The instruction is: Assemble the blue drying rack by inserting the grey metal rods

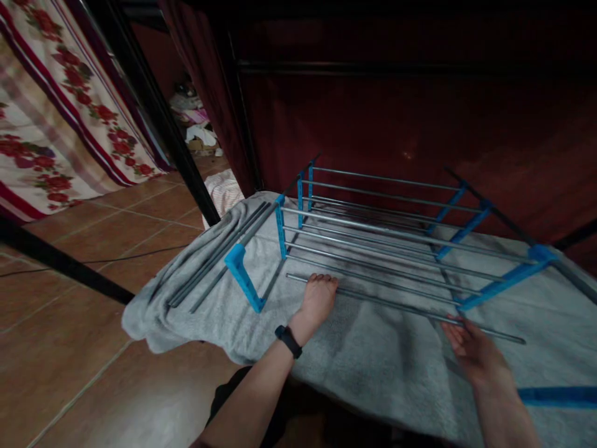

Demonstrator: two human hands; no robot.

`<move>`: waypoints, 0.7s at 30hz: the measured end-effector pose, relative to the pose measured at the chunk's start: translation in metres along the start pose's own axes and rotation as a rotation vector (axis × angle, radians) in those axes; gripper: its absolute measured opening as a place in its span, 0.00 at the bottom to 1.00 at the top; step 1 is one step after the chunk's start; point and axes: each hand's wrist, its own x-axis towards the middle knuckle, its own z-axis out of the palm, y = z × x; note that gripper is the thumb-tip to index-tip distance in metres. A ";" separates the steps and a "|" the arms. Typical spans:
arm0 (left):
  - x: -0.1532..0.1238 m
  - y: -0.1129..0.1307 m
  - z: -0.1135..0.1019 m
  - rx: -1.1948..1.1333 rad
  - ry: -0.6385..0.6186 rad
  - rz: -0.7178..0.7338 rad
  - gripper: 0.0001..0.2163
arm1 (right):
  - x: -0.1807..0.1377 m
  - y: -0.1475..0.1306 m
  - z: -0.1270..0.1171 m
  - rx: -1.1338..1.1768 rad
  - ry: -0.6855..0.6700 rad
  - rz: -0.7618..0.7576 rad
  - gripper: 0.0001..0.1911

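At the far left a flowered curtain (pixel 51 118) hangs over the tiled floor (pixel 93 336), and a thin cable (pixel 116 257) crosses the tiles. A black post (pixel 158 112) slants down to the right of it, with a heap of clothes (pixel 198 124) beyond. Next comes the grey blanket (pixel 212 333), its left part bearing loose rods (pixel 217 258) side by side. Right of them is a blue bracket (pixel 244 280), the nearest on the left side of the rack (pixel 382 229). The rack stands on the blanket, grey bars running across between its blue brackets, with a dark red cloth (pixel 373 124) on the far side.

The left hand (pixel 321 292) (a dark band (pixel 288 341) circles that wrist) has its fingers curled closed over a single bar (pixel 392 303), close to the bar's left end. This bar runs along the near side of the rack, sloping nearer towards the right. The right hand (pixel 471 348) grips it between thumb and fingers, nearer its right end, whose tip extends past the hand. At the near right edge lies a blue strip (pixel 564 396).
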 end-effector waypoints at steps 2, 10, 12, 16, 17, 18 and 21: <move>-0.002 -0.012 -0.002 0.023 -0.001 -0.052 0.12 | 0.001 -0.005 0.001 0.042 0.034 0.009 0.08; -0.004 -0.047 -0.009 -0.002 -0.053 -0.114 0.12 | -0.009 -0.003 0.017 0.172 0.076 -0.136 0.06; 0.000 -0.048 -0.010 -0.030 -0.096 -0.082 0.11 | -0.014 0.000 0.023 0.218 0.068 -0.205 0.08; 0.009 -0.044 -0.008 -0.085 -0.168 0.025 0.10 | -0.024 0.000 0.036 0.259 -0.060 -0.245 0.12; 0.010 -0.043 -0.007 -0.094 -0.175 0.052 0.10 | -0.026 0.000 0.039 0.258 -0.093 -0.240 0.13; 0.012 -0.042 -0.005 -0.099 -0.175 0.071 0.10 | -0.028 -0.001 0.042 0.256 -0.124 -0.235 0.12; 0.014 -0.043 0.000 -0.102 -0.135 0.107 0.12 | -0.029 -0.002 0.045 0.263 -0.166 -0.228 0.09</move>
